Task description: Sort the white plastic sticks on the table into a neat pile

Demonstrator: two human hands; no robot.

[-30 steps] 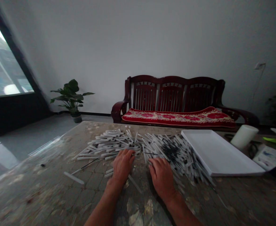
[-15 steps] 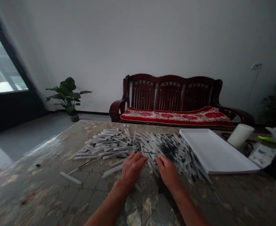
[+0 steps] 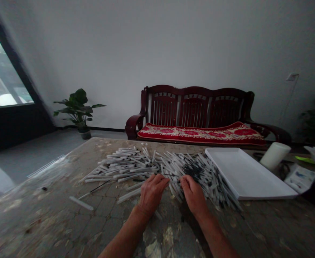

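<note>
A wide heap of white pens (image 3: pixel 136 165) with dark tips lies across the patterned tabletop (image 3: pixel 52 211). My left hand (image 3: pixel 152 192) rests at the near edge of the heap, its fingers curled and pinched on a pen. Close beside it, my right hand (image 3: pixel 193 195) is curled too, its fingertips pinching the same thin pen between the two hands. A few loose pens (image 3: pixel 81 203) lie apart at the left.
A shallow white tray (image 3: pixel 247 175) lies to the right of the heap. Behind it stand a white cylinder (image 3: pixel 274 156) and other small items at the table's right edge. A dark wooden bench (image 3: pixel 200 114) and a potted plant (image 3: pixel 78 109) stand beyond the table.
Both hands moved forward from flat on the table to the heap's edge and came together, fingers curling onto a pen. The view shifted slightly.
</note>
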